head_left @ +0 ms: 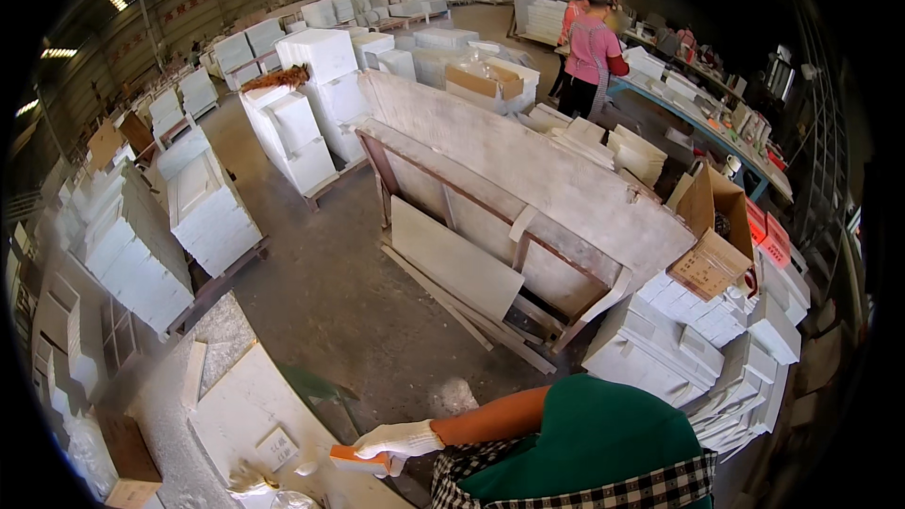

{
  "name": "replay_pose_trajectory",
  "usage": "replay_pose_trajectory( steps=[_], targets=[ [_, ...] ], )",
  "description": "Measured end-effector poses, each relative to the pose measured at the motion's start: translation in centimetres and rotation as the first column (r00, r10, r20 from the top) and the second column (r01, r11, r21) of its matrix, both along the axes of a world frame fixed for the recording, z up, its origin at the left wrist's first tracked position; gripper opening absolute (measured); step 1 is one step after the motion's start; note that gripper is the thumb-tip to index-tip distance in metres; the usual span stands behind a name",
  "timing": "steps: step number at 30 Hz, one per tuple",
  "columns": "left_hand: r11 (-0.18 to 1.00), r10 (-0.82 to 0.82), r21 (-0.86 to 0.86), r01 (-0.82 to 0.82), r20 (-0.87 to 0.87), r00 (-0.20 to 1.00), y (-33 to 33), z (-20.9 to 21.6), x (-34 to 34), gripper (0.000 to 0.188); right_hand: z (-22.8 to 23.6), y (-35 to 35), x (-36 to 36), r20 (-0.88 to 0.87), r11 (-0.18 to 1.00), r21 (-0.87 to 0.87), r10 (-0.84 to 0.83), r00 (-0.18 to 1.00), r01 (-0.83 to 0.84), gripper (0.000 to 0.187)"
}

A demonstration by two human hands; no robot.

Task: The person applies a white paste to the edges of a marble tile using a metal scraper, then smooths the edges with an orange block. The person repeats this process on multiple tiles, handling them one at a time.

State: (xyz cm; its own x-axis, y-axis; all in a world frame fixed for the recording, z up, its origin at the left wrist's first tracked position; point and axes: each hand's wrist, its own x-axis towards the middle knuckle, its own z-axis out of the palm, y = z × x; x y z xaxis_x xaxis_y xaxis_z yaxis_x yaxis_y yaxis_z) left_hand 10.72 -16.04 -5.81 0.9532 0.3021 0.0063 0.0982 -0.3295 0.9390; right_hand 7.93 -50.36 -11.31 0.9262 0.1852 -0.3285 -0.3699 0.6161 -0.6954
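My right hand point(401, 440), in a white knitted glove, comes in from a green sleeve. Its fingers are closed on a flat orange block point(356, 458) at the edge of a pale panel point(247, 407); whether the block touches the panel is hard to tell. At the lower edge lies a yellowish-white glove shape point(251, 483). I cannot make out whether my left hand is inside it, as no forearm shows there. Between them on the panel are a small white square with dark markings point(276, 449) and a small white lump point(306, 468).
A wooden rack point(452, 190) with large leaning boards stands ahead. White panels point(650, 349) are stacked at right beneath an open cardboard box point(712, 226). More stacks point(203, 203) stand left across the grey floor. Further off, a person in pink point(592, 52) stands by a blue bench point(702, 121).
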Motion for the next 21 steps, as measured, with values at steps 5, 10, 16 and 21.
replay_pose_trajectory(
  steps=[5, 10, 16, 21],
  targets=[
    [0.992, -0.098, 0.078, 0.103, -0.063, 0.993, -3.5, 0.2, 0.7, 0.052, 0.6, -1.9, 0.0, 0.031, 0.997, 0.070, -0.029, 0.999, 0.027, 0.045],
    [0.941, -0.320, 0.079, 0.329, -0.106, 0.942, -10.8, -1.3, 1.9, 0.050, 0.2, -5.5, -2.1, -0.007, 0.985, 0.067, -0.159, 0.987, 0.159, 0.040],
    [0.871, -0.468, 0.088, 0.484, -0.151, 0.871, -16.7, -2.1, 2.6, 0.048, -0.5, -6.4, -3.2, -0.054, 0.965, 0.037, -0.256, 0.965, 0.258, 0.042],
    [0.840, -0.517, 0.083, 0.537, -0.178, 0.837, -18.6, -2.3, 2.8, 0.046, -0.8, -6.1, -3.2, -0.065, 0.973, 0.046, -0.221, 0.973, 0.224, 0.045]
  ],
)
